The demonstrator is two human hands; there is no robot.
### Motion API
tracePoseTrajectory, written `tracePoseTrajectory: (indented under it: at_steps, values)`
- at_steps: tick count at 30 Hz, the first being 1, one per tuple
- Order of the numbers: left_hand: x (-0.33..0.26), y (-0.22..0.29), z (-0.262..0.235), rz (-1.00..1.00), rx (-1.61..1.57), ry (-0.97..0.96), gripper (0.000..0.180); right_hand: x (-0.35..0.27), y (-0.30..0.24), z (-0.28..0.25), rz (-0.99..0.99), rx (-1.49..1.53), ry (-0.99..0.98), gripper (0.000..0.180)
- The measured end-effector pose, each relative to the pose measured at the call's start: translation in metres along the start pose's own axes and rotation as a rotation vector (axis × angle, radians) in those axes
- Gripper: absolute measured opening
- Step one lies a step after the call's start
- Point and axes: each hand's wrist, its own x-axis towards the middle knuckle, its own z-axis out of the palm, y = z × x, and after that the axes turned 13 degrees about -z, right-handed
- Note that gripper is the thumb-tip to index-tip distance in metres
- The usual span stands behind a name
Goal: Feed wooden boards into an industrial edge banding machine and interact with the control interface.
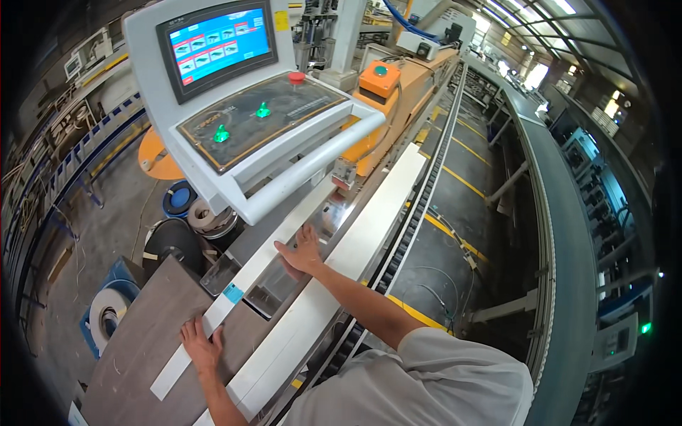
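A long, narrow white board [264, 263] lies lengthwise across a brown worktop [153, 312] and runs forward into the machine. A blue label [232, 292] is stuck on it. My left hand [202, 346] straddles the board near its close end, fingers over the left edge and thumb on the right, gripping it. Farther forward, my right hand [304, 253] is open with fingers spread, its thumb and fingertips against the board's right edge. Under my right forearm is a wider white guide or panel [341, 259], parallel to the board.
A grey control console [249, 128] with a lit screen, green knobs and a red button overhangs the board. Orange machine housing [398, 106] stands ahead. A roller chain track [408, 248] and a green conveyor belt [572, 248] run on the right. Edging rolls [109, 316] sit at left.
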Motion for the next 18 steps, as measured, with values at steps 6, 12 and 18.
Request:
tracePoseTrajectory:
  at_steps: [6, 12, 18]
  values:
    - [-0.004, 0.004, -0.005, -0.011, -0.010, -0.011, 0.061, -0.005, 0.001, 0.002, -0.056, 0.051, 0.046, 0.109]
    - [-0.001, 0.010, -0.010, -0.012, -0.003, -0.006, 0.060, -0.001, 0.010, 0.008, -0.074, 0.060, 0.087, 0.110]
    - [0.000, 0.010, -0.009, -0.002, -0.005, 0.000, 0.058, 0.001, 0.012, 0.009, -0.089, 0.060, 0.092, 0.109]
